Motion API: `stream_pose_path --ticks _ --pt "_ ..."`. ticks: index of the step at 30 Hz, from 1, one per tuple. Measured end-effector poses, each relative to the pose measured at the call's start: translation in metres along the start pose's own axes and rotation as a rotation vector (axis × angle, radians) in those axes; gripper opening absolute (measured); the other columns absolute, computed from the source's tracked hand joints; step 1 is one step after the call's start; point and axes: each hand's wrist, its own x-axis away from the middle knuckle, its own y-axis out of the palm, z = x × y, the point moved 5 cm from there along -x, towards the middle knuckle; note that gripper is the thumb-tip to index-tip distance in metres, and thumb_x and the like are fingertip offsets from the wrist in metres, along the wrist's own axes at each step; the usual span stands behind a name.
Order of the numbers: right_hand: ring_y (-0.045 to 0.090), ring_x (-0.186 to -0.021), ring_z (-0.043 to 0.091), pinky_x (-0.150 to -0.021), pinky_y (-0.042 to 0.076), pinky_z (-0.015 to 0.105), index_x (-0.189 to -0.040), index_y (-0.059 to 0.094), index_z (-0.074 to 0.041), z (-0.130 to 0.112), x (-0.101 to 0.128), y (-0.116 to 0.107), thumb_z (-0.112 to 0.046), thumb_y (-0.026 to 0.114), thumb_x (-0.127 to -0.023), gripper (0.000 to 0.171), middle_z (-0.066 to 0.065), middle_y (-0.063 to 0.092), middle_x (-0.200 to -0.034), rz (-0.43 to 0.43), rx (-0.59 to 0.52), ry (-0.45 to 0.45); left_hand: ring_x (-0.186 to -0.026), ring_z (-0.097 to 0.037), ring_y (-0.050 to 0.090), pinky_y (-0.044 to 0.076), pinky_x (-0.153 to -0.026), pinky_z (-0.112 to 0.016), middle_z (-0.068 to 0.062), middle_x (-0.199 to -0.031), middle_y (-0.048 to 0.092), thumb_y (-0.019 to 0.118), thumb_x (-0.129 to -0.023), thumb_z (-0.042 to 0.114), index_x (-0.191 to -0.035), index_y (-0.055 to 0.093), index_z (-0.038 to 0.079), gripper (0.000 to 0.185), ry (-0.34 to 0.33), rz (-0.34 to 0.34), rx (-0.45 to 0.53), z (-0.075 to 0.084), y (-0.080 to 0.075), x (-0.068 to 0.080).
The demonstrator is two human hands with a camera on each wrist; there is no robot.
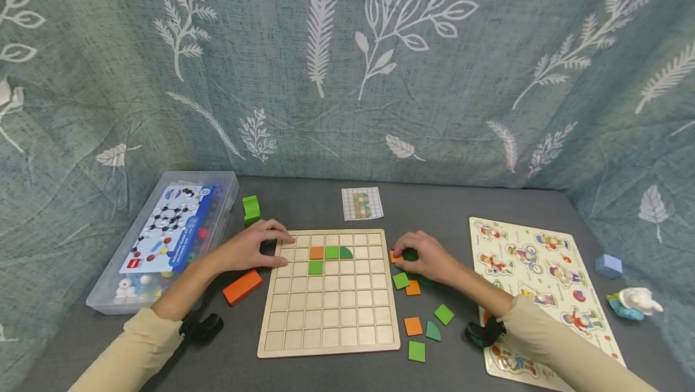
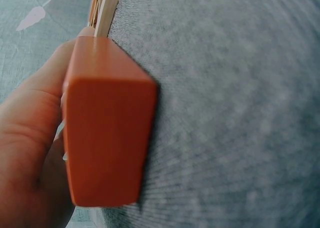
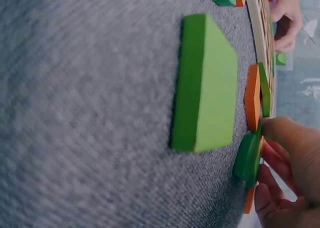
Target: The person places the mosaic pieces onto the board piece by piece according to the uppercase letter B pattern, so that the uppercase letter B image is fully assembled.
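Note:
A wooden grid board (image 1: 326, 344) lies in the middle of the table, holding an orange square (image 1: 317, 252), two light green squares and a dark green quarter-circle tile (image 1: 345, 252). My left hand (image 1: 259, 246) rests at the board's upper left edge, thumb and fingers spread apart around nothing. Beyond the board's right edge, my right hand (image 1: 426, 256) pinches an orange square tile (image 1: 396, 256) between thumb and fingertips. Dark green pieces (image 3: 246, 158) lie beneath that hand, partly hidden by it. Close by are a light green square (image 1: 400, 281) and an orange square (image 1: 413, 287).
Loose tiles, including a light green square (image 1: 417, 351), lie right of the board. An orange block (image 1: 242, 287) and a plastic box (image 1: 163, 229) stand left. Behind is a printed pattern card (image 1: 362, 204); at right lie a picture puzzle board (image 1: 543, 283), a blue block (image 1: 609, 266) and a figurine (image 1: 635, 303).

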Motion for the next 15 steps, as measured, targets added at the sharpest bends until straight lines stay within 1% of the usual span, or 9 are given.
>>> stream_pose_path --ticks 5,12,15 --pt "0.059 -0.090 0.020 -0.079 0.047 0.035 -0.090 0.070 -0.015 0.0002 -0.0003 -0.0017 -0.014 0.077 -0.082 0.011 0.001 0.070 -0.098 0.015 -0.010 -0.011 -0.116 -0.026 0.050 0.043 -0.095 -0.053 -0.002 -0.123 0.056 0.074 -0.086 0.037 -0.121 0.068 0.020 0.040 0.002 0.003 -0.003 0.0014 -0.0010 -0.0005" --pt "0.059 -0.090 0.019 -0.080 0.047 0.034 -0.091 0.071 -0.015 0.0020 -0.0009 -0.0019 -0.016 0.077 -0.083 0.010 0.000 0.071 -0.096 -0.001 -0.030 0.018 -0.116 -0.026 0.050 0.043 -0.095 -0.052 -0.002 -0.124 0.056 0.073 -0.086 0.037 -0.121 0.068 0.020 0.040 -0.001 -0.002 0.000 0.0022 -0.0008 0.0001" --pt "0.060 -0.089 0.019 -0.079 0.048 0.034 -0.090 0.072 -0.015 0.0018 -0.0008 -0.0019 -0.015 0.077 -0.082 0.010 0.000 0.071 -0.095 0.011 -0.025 -0.003 -0.116 -0.026 0.050 0.043 -0.095 -0.053 -0.002 -0.124 0.056 0.074 -0.086 0.037 -0.121 0.068 0.019 0.040 -0.004 -0.001 0.001 0.0031 -0.0010 0.0005"
